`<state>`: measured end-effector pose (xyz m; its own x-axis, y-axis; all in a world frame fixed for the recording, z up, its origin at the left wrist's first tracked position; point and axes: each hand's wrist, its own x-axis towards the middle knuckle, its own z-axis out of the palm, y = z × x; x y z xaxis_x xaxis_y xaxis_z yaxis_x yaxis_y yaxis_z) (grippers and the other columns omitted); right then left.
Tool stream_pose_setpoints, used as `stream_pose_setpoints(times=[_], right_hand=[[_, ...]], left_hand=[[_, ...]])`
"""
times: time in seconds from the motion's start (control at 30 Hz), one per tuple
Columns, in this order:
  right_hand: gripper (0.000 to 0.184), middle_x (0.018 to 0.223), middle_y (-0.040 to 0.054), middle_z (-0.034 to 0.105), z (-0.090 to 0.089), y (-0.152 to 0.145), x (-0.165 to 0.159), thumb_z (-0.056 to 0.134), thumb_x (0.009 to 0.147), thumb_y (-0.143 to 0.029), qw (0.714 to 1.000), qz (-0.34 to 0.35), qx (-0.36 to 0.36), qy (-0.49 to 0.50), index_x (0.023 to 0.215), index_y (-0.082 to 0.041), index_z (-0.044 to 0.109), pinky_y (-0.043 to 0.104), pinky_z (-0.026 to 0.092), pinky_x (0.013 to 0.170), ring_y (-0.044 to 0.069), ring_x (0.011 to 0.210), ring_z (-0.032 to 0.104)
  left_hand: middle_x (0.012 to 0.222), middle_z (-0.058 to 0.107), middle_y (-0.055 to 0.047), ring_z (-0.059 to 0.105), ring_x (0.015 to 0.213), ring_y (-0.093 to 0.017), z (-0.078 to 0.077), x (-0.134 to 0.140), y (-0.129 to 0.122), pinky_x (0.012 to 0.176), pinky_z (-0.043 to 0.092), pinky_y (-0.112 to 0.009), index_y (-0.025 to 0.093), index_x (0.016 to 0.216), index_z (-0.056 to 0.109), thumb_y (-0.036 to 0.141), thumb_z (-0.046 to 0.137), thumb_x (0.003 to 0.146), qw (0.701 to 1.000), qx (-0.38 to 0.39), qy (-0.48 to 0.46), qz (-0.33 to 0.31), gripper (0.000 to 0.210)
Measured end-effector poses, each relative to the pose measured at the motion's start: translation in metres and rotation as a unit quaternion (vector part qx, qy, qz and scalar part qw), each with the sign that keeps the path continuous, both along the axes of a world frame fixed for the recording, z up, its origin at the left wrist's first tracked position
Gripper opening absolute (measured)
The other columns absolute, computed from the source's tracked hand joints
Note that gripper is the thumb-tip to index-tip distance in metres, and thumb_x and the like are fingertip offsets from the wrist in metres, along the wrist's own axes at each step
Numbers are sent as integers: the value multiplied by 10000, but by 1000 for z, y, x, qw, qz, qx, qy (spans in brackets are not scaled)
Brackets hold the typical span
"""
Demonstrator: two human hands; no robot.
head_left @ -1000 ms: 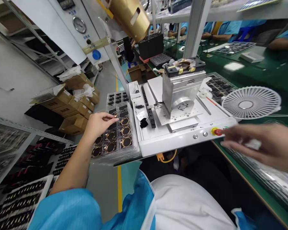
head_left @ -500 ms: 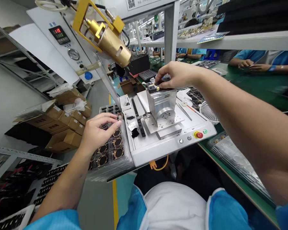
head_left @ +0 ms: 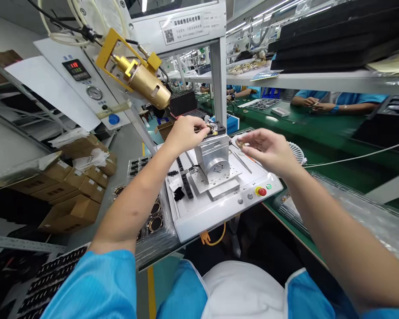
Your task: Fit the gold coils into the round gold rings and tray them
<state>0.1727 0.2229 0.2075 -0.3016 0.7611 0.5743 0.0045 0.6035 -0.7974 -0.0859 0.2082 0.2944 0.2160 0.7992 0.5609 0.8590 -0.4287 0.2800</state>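
My left hand reaches over the top of a metal fixture block. Its thumb and fingers are pinched on a small round part at the black nest on top; the fingers partly cover it. To the right of the block, my right hand is raised in the air. A small gold-coloured round part sits between its thumb and fingertips. Left of the machine base, clear trays hold black discs with gold rims, partly hidden by my left forearm.
A gold cylindrical machine head hangs above and left of the fixture. On the white base lie tweezers and a black strip. A red stop button is at its front. Co-workers' hands show across the green bench.
My left hand has moved from the trays up to the fixture top. My right hand has left the fixture and moved right, with the gold-coloured round part in its fingers. The view has shifted.
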Motion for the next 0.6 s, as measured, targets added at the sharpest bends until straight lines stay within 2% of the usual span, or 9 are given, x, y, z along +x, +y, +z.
stream_pose_setpoints(times=[0.07, 0.13, 0.2, 0.27, 0.33, 0.4, 0.47, 0.53, 0.6], right_hand=[[395, 1093, 103, 765, -23, -18, 23, 848, 784, -499, 999, -16, -44, -8, 1018, -213, 707, 509, 596, 987, 292, 1041, 727], [446, 1094, 108, 768, -50, -32, 47, 847, 775, -561, 994, -39, -103, -20, 1030, -221, 711, 517, 592, 990, 304, 1039, 731], [523, 1089, 122, 771, -81, -43, 69, 854, 739, -610, 981, -62, -182, -26, 1042, -214, 697, 516, 600, 967, 318, 1026, 739], [592, 1072, 137, 774, -112, -49, 86, 864, 701, -618, 962, -78, -259, -43, 1073, -199, 671, 496, 611, 932, 327, 1005, 746], [650, 1036, 133, 778, -139, -52, 95, 848, 711, -577, 944, -87, -308, -86, 1186, -185, 639, 462, 622, 870, 318, 953, 753], [735, 980, 106, 778, -160, -52, 97, 798, 765, -496, 929, -99, -322, -153, 1380, -168, 562, 428, 618, 812, 297, 886, 752], [833, 922, 74, 770, -172, -53, 93, 731, 818, -412, 918, -110, -308, -224, 1551, -161, 425, 410, 602, 794, 284, 847, 746], [888, 895, 56, 762, -179, -55, 87, 687, 843, -349, 909, -113, -278, -290, 1631, -165, 320, 407, 582, 811, 284, 842, 740], [915, 923, 58, 762, -182, -59, 81, 662, 853, -309, 900, -108, -249, -340, 1663, -177, 258, 409, 562, 833, 293, 864, 734]], left_hand=[[890, 807, -71, 726, 853, -235, 3, 6, 5, 834, 543, -358, 174, 745, 769, 293, 646, 867, 999, -45, 21, 5, 210], [974, 809, -79, 730, 922, -256, 0, 7, 2, 872, 537, -367, 179, 823, 775, 367, 664, 879, 998, -63, 30, 1, 225], [1154, 789, -97, 717, 1088, -296, -7, 4, -5, 963, 528, -391, 186, 1001, 765, 468, 721, 855, 997, -66, 34, -10, 321], [1354, 714, -127, 642, 1286, -334, -15, 1, -12, 1087, 484, -430, 185, 1178, 709, 547, 768, 814, 997, -65, 43, -20, 516], [1482, 625, -154, 551, 1412, -347, -20, -1, -15, 1174, 423, -457, 172, 1285, 648, 587, 780, 800, 996, -68, 58, -26, 651], [1503, 601, -168, 539, 1426, -351, -20, -2, -14, 1187, 417, -467, 160, 1326, 618, 605, 779, 799, 994, -77, 73, -28, 708], [1477, 621, -166, 575, 1391, -356, -15, -4, -12, 1166, 446, -475, 166, 1331, 623, 609, 779, 801, 992, -95, 83, -30, 707], [1500, 609, -165, 552, 1422, -367, -9, -6, -14, 1180, 434, -500, 187, 1350, 632, 601, 771, 816, 989, -116, 82, -33, 690], [1584, 530, -169, 452, 1510, -377, -5, -9, -25, 1228, 369, -546, 206, 1409, 611, 602, 750, 840, 989, -125, 76, -34, 707]])
